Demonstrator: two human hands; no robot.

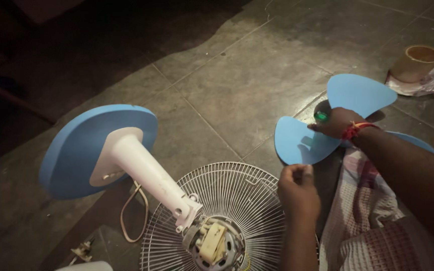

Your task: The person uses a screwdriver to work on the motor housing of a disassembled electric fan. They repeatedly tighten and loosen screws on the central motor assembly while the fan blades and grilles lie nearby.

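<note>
A dim room with a grey tiled floor (237, 85), seen from above. A blue three-bladed fan blade (302, 143) lies flat on the tiles at right, smooth and matte, its hub hidden. The right hand (335, 123) rests on that hub, its grip curled over it. The left hand (297, 188) hovers just beside the near blade, fingers pressed together in a loose fist. Nearby lie a white wire fan guard (227, 193) with the motor, the blue round base (86, 150) on its white stem, and a tape roll (418, 62).
</note>
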